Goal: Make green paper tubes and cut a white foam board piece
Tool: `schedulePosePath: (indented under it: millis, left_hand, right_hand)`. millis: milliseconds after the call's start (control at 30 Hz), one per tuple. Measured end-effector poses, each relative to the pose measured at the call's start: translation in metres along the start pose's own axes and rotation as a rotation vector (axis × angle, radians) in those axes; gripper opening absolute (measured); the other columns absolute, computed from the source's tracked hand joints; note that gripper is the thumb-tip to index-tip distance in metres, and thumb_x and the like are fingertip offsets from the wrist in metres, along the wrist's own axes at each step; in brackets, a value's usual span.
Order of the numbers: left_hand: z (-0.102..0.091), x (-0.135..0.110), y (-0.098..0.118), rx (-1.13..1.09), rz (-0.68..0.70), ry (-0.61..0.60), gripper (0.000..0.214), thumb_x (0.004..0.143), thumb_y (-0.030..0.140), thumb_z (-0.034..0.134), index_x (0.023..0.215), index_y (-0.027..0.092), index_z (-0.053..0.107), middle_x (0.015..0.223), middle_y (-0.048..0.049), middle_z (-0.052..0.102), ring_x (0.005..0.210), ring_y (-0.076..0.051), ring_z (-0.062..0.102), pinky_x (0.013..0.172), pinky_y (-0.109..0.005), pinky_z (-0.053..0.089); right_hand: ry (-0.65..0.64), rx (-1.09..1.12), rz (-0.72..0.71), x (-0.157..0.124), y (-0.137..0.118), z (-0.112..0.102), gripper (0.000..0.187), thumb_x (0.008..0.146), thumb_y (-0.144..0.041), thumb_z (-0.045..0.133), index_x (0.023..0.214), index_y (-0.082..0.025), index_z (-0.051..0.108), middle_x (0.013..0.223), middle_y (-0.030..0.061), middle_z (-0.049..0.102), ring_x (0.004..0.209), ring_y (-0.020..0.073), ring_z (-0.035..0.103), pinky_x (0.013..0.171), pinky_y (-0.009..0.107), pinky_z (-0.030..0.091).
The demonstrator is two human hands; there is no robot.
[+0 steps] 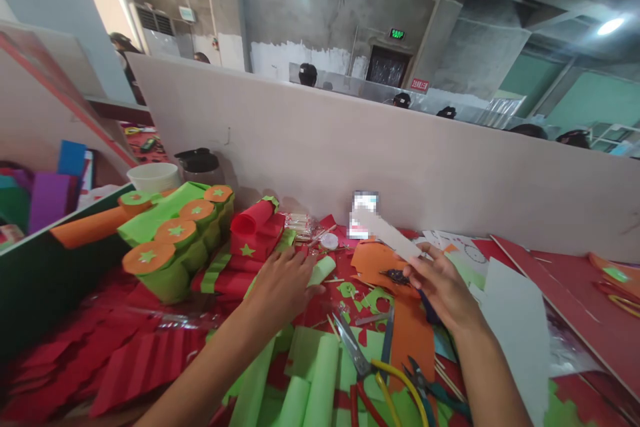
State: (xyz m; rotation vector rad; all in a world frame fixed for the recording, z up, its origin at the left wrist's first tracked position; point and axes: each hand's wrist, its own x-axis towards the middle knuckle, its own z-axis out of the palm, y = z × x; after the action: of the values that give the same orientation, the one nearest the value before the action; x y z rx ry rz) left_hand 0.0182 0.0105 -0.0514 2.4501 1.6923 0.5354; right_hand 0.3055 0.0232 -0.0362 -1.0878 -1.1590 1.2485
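Note:
My left hand (286, 283) is closed over a light green roll (323, 269), whose end shows between thumb and fingers; the palm hides the rest. Just left of it lie red rolled pieces (257, 217) with a green star. Between thumb and fingertips, my right hand (443, 280) grips a narrow white strip (395, 236), raised at a slant above the table. Orange cut sheets (413, 330) lie below that hand. Scissors with red and yellow handles (367, 367) rest open, nearer to me, beside pale green rolls (325, 377) and pliers (425, 387).
Green rolled pieces with orange star tops (175, 232) stand at left, above stacked red sheets (55, 353). A pale partition (320, 140) closes the back, with a phone-like screen (364, 213) against it. White card (515, 333) and a red board (555, 293) lie right.

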Motion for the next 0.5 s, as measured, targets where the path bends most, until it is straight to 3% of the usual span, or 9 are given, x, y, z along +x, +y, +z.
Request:
schedulePosePath:
  millis: [67,167,267,333,400,500]
  left_hand:
    - [-0.007,0.001,0.009,-0.164,0.005,-0.019,0.042,0.087,0.047,0.059,0.119,0.019,0.061,0.114,-0.0149,0.068,0.112,-0.036,0.058,0.094,-0.05,0.043]
    - [-0.015,0.005,0.022,-0.646,0.048,-0.033,0.042,0.095,0.048,0.046,0.126,0.022,0.055,0.111,-0.0081,0.069,0.098,-0.025,0.064,0.085,-0.036,0.05]
    - [-0.013,0.009,0.023,-0.925,0.027,-0.008,0.036,0.097,0.041,0.041,0.117,0.015,0.057,0.101,-0.0092,0.069,0.093,-0.023,0.064,0.081,-0.033,0.051]
    - [-0.008,0.012,0.017,-1.023,-0.005,-0.008,0.033,0.095,0.036,0.044,0.116,0.014,0.055,0.099,-0.0094,0.068,0.09,-0.023,0.064,0.078,-0.032,0.052]
    - [-0.002,0.012,0.009,-1.061,-0.027,-0.035,0.033,0.092,0.031,0.047,0.12,0.015,0.05,0.101,-0.0084,0.067,0.088,-0.022,0.064,0.076,-0.032,0.052]
    - [0.004,0.009,0.0,-0.876,-0.066,-0.084,0.039,0.087,0.027,0.05,0.124,0.016,0.045,0.098,-0.0068,0.067,0.087,-0.022,0.064,0.077,-0.033,0.052]
  right_hand:
    - [-0.081,-0.005,0.035,-0.002,0.004,0.012,0.042,0.076,-0.04,0.077,0.103,-0.023,0.05,0.088,0.0048,0.071,0.068,0.0146,0.059,0.054,0.023,0.041]
    - [-0.275,-0.096,0.098,-0.008,0.011,0.038,0.032,0.082,-0.041,0.072,0.098,-0.023,0.051,0.075,0.0004,0.07,0.071,0.0152,0.062,0.061,0.023,0.044]
    - [-0.514,-0.187,0.168,-0.015,0.017,0.062,0.03,0.082,-0.043,0.07,0.097,-0.022,0.054,0.081,0.0013,0.071,0.075,0.0174,0.065,0.067,0.026,0.047]
    - [-0.643,-0.281,0.192,-0.018,0.018,0.069,0.027,0.085,-0.044,0.067,0.098,-0.022,0.058,0.083,0.0019,0.07,0.079,0.0182,0.065,0.07,0.028,0.047]
    - [-0.692,-0.446,0.184,-0.02,0.016,0.066,0.022,0.086,-0.042,0.065,0.095,-0.022,0.061,0.082,0.001,0.068,0.078,0.018,0.063,0.069,0.027,0.045]
    - [-0.603,-0.762,0.166,-0.017,0.012,0.044,0.017,0.086,-0.04,0.063,0.09,-0.024,0.062,0.08,-0.0001,0.066,0.075,0.0182,0.061,0.066,0.027,0.043]
